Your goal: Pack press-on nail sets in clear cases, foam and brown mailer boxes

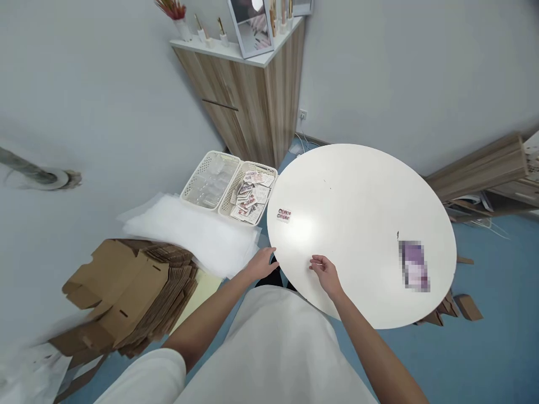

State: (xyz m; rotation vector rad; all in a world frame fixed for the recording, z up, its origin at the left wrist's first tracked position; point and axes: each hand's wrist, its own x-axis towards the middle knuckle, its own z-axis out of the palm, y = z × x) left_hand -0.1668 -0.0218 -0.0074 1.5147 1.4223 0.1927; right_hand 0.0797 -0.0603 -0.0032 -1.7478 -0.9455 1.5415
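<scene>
A round white table [357, 202] stands before me. Near its left edge lies a small card with two rows of dark red and pink pieces [283, 215]. My left hand [261, 264] is at the table's near left edge, below the card, with its fingers apart and nothing in it. Over the near part of the tabletop is my right hand [325, 274], its fingers slightly curled and apart, holding nothing. Left of the table, a white basket [224, 211] holds a pile of similar cards. Beside it, another white basket [185, 188] contains clear plastic packaging.
A blurred purple item [415, 265] lies at the table's right. White foam sheets [189, 227] and stacked flat cardboard boxes [126, 286] are on the left. A wooden cabinet [248, 101] stands behind the baskets, with wooden shelves [484, 168] at the far right.
</scene>
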